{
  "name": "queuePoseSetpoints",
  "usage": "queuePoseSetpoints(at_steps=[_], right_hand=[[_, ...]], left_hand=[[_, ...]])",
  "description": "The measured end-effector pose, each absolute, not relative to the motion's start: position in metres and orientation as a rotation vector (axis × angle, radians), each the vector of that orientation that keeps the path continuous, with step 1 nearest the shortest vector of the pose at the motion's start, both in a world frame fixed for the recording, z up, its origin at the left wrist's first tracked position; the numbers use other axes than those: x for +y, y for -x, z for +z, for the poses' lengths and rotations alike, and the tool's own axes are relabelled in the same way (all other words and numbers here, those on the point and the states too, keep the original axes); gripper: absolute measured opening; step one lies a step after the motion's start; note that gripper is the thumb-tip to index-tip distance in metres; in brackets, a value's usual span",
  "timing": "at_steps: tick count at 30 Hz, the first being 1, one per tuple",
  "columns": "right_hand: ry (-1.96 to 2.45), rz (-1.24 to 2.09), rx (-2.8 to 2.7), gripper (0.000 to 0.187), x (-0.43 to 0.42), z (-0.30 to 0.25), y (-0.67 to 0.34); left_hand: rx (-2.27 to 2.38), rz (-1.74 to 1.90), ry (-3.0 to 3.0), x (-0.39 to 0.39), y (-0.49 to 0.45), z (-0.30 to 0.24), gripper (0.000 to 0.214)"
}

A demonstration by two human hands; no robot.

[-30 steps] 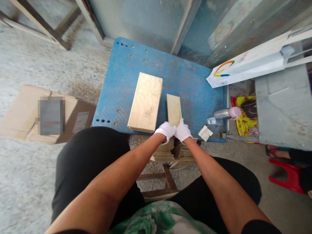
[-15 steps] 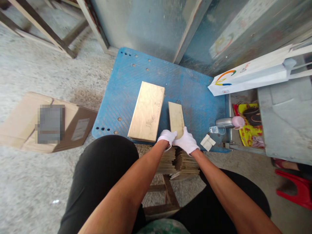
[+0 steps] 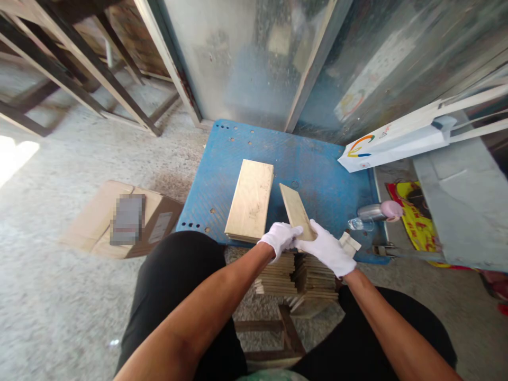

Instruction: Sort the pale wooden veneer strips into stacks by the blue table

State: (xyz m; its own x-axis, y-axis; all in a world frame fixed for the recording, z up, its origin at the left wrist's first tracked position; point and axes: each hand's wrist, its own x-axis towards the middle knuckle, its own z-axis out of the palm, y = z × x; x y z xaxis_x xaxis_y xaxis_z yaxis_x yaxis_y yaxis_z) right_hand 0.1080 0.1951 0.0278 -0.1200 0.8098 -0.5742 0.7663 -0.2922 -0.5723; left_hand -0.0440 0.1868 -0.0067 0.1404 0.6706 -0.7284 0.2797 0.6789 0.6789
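Note:
A thin pale wooden board (image 3: pixel 295 207) is tilted above the table's near edge, its far end pointing away from me. My right hand (image 3: pixel 326 248), in a white glove, grips its near right corner with the thumb on top. My left hand (image 3: pixel 281 237), gloved too, is closed at the near left corner, its fingertips close to the right hand. Left of the board, a short stack of wider wooden boards (image 3: pixel 251 198) lies flat on the blue table (image 3: pixel 210 174). Below the hands stand piles of thin boards (image 3: pixel 278 275), partly covered by my forearms.
A crumpled white paper (image 3: pixel 349 244), a clear cup (image 3: pixel 359 224) and a steel flask with a pink lid (image 3: pixel 373 212) lie at the right. Behind them leans a white paper bag (image 3: pixel 392 148). A cardboard box (image 3: pixel 159 225) stands on the floor at left.
The wooden board has gone from nearly flat to tilted, its near end turned to the right. My right hand has shifted right with it. The whole view has shifted.

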Motion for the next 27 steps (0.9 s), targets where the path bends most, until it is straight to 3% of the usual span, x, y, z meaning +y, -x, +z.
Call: queuePoseSetpoints(at_steps=[4, 7, 9, 15, 20, 27], right_hand=[[1.897, 1.570, -1.432, 0.091, 0.168, 0.044, -0.111], [1.766, 1.656, -1.226, 0.085, 0.143, 0.053, -0.118], [1.742, 1.669, -1.084, 0.080, 0.128, 0.056, -0.124], [1.678, 1.771, -0.667, 0.088, 0.104, 0.072, -0.134], [1.648, 1.707, -0.849, 0.083, 0.097, 0.101, -0.142], [1.694, 1.431, -1.160, 0.062, 0.075, 0.145, -0.158]], left_hand=[[1.325, 0.487, -0.600, 0.158, 0.064, 0.022, 0.029], [1.239, 0.605, -0.470, 0.129, 0.075, 0.044, 0.023], [1.228, 0.639, -0.477, 0.106, 0.080, 0.057, 0.027], [1.145, 0.703, -0.605, 0.031, 0.084, 0.081, 0.053], [1.245, 0.493, -1.039, -0.001, 0.089, 0.094, 0.044], [1.258, 0.269, -1.586, -0.013, 0.085, 0.096, 0.034]])
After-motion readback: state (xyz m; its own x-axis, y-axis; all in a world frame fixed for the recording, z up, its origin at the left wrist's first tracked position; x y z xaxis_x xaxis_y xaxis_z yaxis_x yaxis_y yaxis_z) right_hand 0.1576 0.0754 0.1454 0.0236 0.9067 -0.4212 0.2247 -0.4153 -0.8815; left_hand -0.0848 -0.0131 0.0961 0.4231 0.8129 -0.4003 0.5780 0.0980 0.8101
